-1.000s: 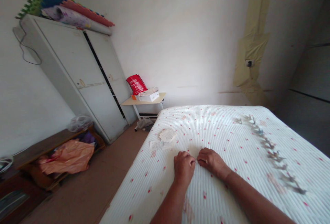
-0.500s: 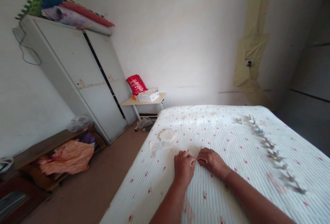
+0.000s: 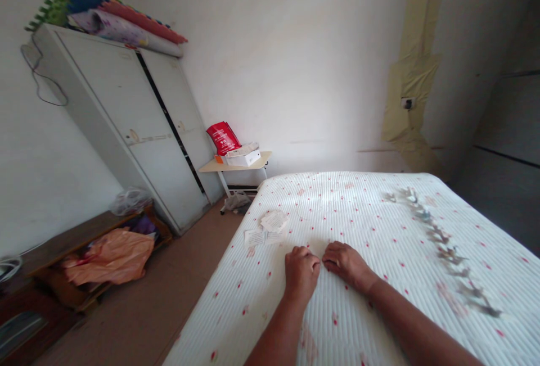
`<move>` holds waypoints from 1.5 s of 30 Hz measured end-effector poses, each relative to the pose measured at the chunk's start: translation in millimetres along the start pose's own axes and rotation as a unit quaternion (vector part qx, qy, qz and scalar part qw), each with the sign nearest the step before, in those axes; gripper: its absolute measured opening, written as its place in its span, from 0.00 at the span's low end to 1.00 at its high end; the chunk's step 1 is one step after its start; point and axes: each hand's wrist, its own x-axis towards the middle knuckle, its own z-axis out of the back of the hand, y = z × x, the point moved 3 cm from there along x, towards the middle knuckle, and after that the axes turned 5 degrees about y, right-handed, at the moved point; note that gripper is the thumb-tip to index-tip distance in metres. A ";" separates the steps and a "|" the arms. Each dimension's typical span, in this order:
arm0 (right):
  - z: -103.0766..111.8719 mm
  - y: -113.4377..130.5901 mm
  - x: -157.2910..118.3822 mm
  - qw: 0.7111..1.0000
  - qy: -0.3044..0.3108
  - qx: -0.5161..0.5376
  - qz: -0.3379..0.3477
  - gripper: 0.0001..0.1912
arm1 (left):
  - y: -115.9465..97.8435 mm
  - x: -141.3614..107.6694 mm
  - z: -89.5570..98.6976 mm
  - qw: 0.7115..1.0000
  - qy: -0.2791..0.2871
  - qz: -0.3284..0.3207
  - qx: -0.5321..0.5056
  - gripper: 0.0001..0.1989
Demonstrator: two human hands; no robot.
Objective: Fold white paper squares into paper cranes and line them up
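Observation:
Both hands are close together over the white quilted bed cover with red dots (image 3: 270,298). My left hand (image 3: 301,270) has its fingers curled in, and my right hand (image 3: 343,262) is closed too, its fingertips just right of the left ones. Anything between the fingertips is too small or hidden to make out. Printed paper pieces (image 3: 274,221) lie flat beyond my left hand. A row of small folded figures (image 3: 441,236) runs down the right side of the bed, blurred in detail.
At the back left, a small table (image 3: 253,165) holds a red bag (image 3: 223,138) and a white box (image 3: 244,158). A grey cabinet (image 3: 126,124) stands at the left, near a low wooden bench with an orange plastic bag (image 3: 112,256).

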 end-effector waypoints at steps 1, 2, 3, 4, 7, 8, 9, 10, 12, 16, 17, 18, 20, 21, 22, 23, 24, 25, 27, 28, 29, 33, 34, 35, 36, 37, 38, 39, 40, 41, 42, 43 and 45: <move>-0.7 -0.5 0.1 1.000 0.000 -0.002 -0.001 0.12 | -0.2 0.0 0.6 1.000 0.000 0.000 -0.002 0.05; -1.4 -0.9 0.2 1.000 -0.001 -0.003 -0.001 0.12 | -0.4 0.0 1.1 1.000 0.000 0.000 -0.002 0.05; -1.9 -1.1 0.2 1.000 -0.002 -0.004 -0.001 0.12 | -0.6 0.0 1.4 1.000 0.002 0.001 -0.001 0.05; -2.4 -1.2 0.3 1.000 -0.004 -0.005 -0.001 0.13 | -0.9 0.1 1.6 1.000 0.004 0.002 0.002 0.05; -2.8 -1.4 0.4 1.000 -0.011 -0.004 -0.005 0.14 | -1.6 0.4 1.0 1.000 0.012 0.004 0.017 0.05; -2.7 -1.5 0.4 1.000 -0.012 -0.005 -0.005 0.14 | -1.8 0.4 0.8 1.000 0.012 0.003 0.022 0.06; -2.5 -1.3 0.3 1.000 -0.011 -0.005 -0.004 0.14 | -1.9 0.5 0.6 1.000 0.012 0.002 0.027 0.06; -2.3 -1.1 0.2 1.000 -0.010 -0.007 0.000 0.14 | -1.9 0.5 0.5 0.999 0.012 0.001 0.029 0.06; -1.8 -0.5 0.0 1.000 -0.006 -0.014 0.010 0.13 | -2.1 0.6 0.9 0.999 0.012 -0.001 0.030 0.06; -2.9 0.5 0.5 0.999 0.007 -0.044 0.019 0.12 | -2.6 1.3 3.4 1.000 0.016 -0.004 0.018 0.06; -3.7 0.5 0.8 0.998 0.009 -0.051 0.018 0.12 | -2.7 1.6 4.0 1.000 0.018 -0.003 0.016 0.06; -4.6 0.3 1.1 0.998 0.010 -0.056 0.018 0.12 | -2.6 1.9 4.3 1.000 0.019 -0.001 0.014 0.06; -6.4 -0.2 1.5 0.998 0.009 -0.059 0.020 0.13 | -2.3 2.2 4.5 1.000 0.022 -0.001 0.012 0.06; -7.0 -0.5 1.6 0.998 0.006 -0.058 0.021 0.13 | -2.1 2.2 4.3 1.000 0.023 -0.003 0.012 0.05; -7.3 -0.7 1.5 0.998 0.003 -0.055 0.023 0.14 | -1.9 2.1 4.0 1.000 0.024 -0.005 0.012 0.05; -7.3 -0.7 1.4 0.998 0.000 -0.052 0.024 0.14 | -1.9 1.8 3.8 1.000 0.024 -0.008 0.013 0.05; -6.9 -0.7 1.2 0.999 -0.002 -0.049 0.024 0.14 | -1.9 1.5 3.5 1.000 0.023 -0.012 0.013 0.05; -6.2 -0.6 1.0 0.999 -0.003 -0.046 0.023 0.14 | -2.0 1.2 3.4 1.000 0.021 -0.014 0.014 0.05; -4.3 0.1 0.6 0.999 -0.003 -0.039 0.019 0.14 | -2.2 0.8 3.3 1.000 0.019 -0.017 0.016 0.06; -3.2 0.4 0.5 0.999 -0.002 -0.037 0.015 0.14 | -2.3 0.8 3.4 1.000 0.019 -0.016 0.017 0.07; -2.2 0.9 0.4 0.999 -0.001 -0.034 0.012 0.14 | -2.3 0.9 3.6 1.000 0.021 -0.015 0.017 0.07; 1.2 3.1 0.3 1.000 0.003 -0.027 0.000 0.14 | -1.9 2.0 4.9 0.999 0.029 -0.012 0.010 0.08; 1.7 3.6 0.2 1.000 0.002 -0.026 -0.002 0.14 | -1.8 2.3 5.2 0.999 0.032 -0.013 0.010 0.08; 2.2 4.0 0.2 1.000 0.000 -0.025 -0.004 0.15 | -1.8 2.5 5.7 0.999 0.034 -0.014 0.010 0.08; 2.4 4.2 0.1 1.000 -0.001 -0.024 -0.005 0.15 | -1.8 2.6 6.0 0.999 0.036 -0.014 0.010 0.08; 2.4 4.3 0.0 1.000 -0.003 -0.023 -0.005 0.15 | -1.9 2.7 6.3 0.999 0.039 -0.014 0.010 0.08; 2.2 4.2 0.0 1.000 -0.004 -0.021 -0.003 0.15 | -2.1 2.7 6.4 0.999 0.043 -0.013 0.011 0.08; 1.9 4.0 -0.1 1.000 -0.005 -0.019 -0.001 0.15 | -2.3 2.7 6.5 0.999 0.046 -0.011 0.011 0.08; 1.4 3.7 -0.1 1.000 -0.006 -0.018 0.002 0.15 | -2.5 2.7 6.5 0.999 0.048 -0.009 0.013 0.08; 0.9 3.2 -0.1 1.000 -0.006 -0.018 0.004 0.15 | -2.7 2.8 6.6 0.999 0.048 -0.007 0.016 0.08; 0.5 2.8 0.0 1.000 -0.007 -0.018 0.005 0.15 | -2.9 2.8 6.6 0.999 0.046 -0.006 0.019 0.07; 0.2 2.4 0.0 1.000 -0.008 -0.017 0.006 0.15 | -2.9 2.8 6.8 0.999 0.042 -0.006 0.023 0.07; 0.3 2.0 0.1 1.000 -0.009 -0.016 0.004 0.15 | -2.7 3.1 7.0 0.999 0.039 -0.011 0.027 0.07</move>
